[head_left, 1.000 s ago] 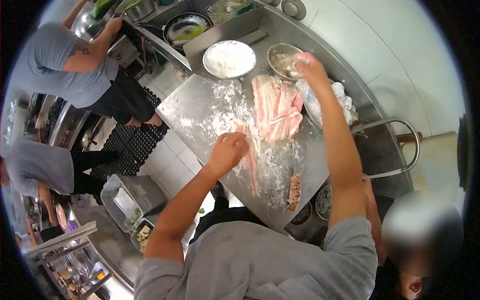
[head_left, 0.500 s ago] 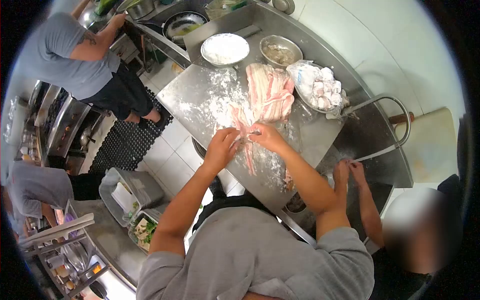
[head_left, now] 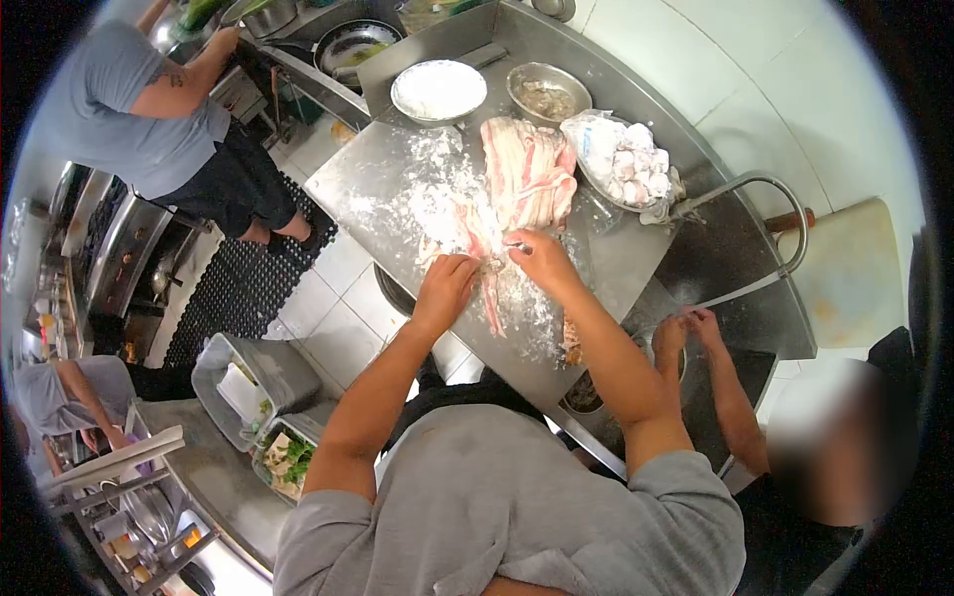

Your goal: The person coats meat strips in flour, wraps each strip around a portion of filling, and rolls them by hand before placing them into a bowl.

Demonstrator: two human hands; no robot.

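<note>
Here are the fingers at work: the left hand sits low over the desk, its fingers bent, tips right at the strip of meat; whether they are closed on it, I can't tell from here. Across from it, the right hand has thumb and fingers curled near each other, and I can't make out whether anything sits between them. Between the two hands, on the strip, there's a small greyish lump. The strip lies flat on the desk, running from the floury patch down toward the person, with white flour scattered all round it.

Just beyond the right hand, the stack of meat slices, pink and white. Nearer the person's right forearm, a browned roll, partly hidden. Further out, flour heaped in one bowl, a second metal bowl next to it, then white-dusted lumps by a plastic bag. Off right, a co-worker's hands are together near the curved tap.
</note>
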